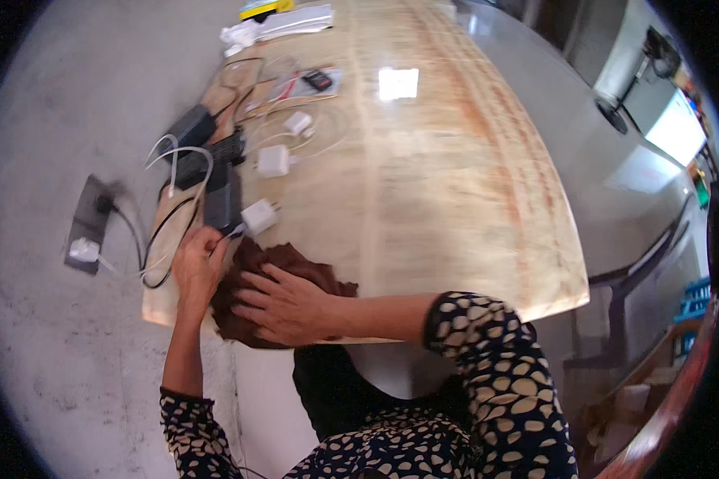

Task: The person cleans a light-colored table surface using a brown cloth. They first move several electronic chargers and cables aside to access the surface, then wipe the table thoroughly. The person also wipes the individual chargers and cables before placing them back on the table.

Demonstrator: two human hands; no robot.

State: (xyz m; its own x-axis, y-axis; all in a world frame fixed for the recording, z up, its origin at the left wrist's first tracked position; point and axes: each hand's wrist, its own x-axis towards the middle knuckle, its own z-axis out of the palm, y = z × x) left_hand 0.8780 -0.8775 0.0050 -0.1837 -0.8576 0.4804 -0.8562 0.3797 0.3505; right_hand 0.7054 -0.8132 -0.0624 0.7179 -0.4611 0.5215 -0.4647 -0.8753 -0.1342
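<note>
Near the table's left front corner, my left hand (198,267) is closed, its thumb and fingers pinched on what looks like a thin white cable (236,231). Just beyond those fingers lies a long black power box (223,199). My right hand (287,307) lies flat with fingers apart on a crumpled dark brown cloth (315,272), pressing it against the table by the front edge. A white charger plug (259,216) sits between the cloth and the black box. Looped black and white cords run beside my left hand.
On the glossy table (423,207), more white chargers (273,160), a dark box (190,128) and a small black device (318,79) lie farther off. Left, a wall socket plate (92,223) holds plugs. A dark chair (623,303) stands at right.
</note>
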